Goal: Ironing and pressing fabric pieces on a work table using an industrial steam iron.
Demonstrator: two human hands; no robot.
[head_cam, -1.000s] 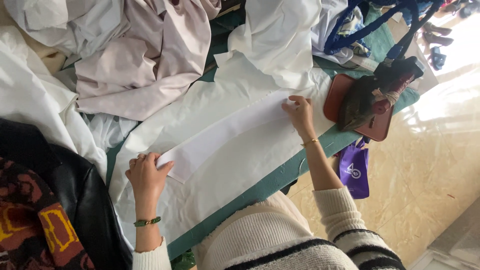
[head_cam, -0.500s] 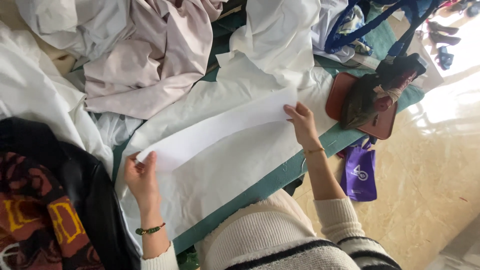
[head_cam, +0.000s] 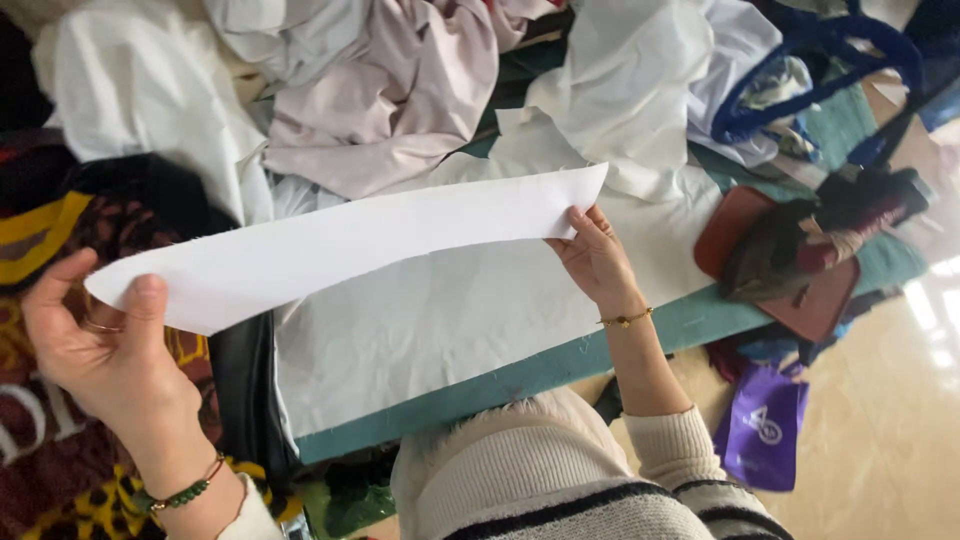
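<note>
— From the head camera, what are the hands doing?

— Both are closed on one long white strip (head_cam: 350,240), paper or stiff cloth, I cannot tell which. The left hand (head_cam: 105,350) pinches its near end, thumb on top and fingers curled behind. The right hand (head_cam: 595,262) grips the far end from below, and most of those fingers are hidden behind the strip. The strip hangs in the air between the two hands, above the table.

— What lies under it?

— A flat white cloth (head_cam: 440,320) spread on a green table (head_cam: 560,360). Only the table's edge shows, just beside the right wrist. The strip covers part of the cloth.

— Anything on the wrists?

— A green bead bracelet (head_cam: 180,493) on the left, a thin gold chain (head_cam: 625,319) on the right. There is a ring on a left finger, half hidden.

— Beyond the hands?

— A heap of crumpled fabric: a pale pink piece (head_cam: 390,100) past the strip, and white pieces either side of it. Their edges run out of frame at the top.

— And to the sides?

— Left of the left hand sits a dark patterned cloth (head_cam: 60,230), cut off by the frame. Right of the right hand is a reddish-brown bag (head_cam: 800,290) with dark items on it that are hard to make out. Beyond that are blue straps (head_cam: 800,100). Below the table edge hangs a purple bag (head_cam: 762,430), over a glaring floor.

— The person?

— Only a cream sweater (head_cam: 560,480) with dark stripes, at the bottom.
</note>
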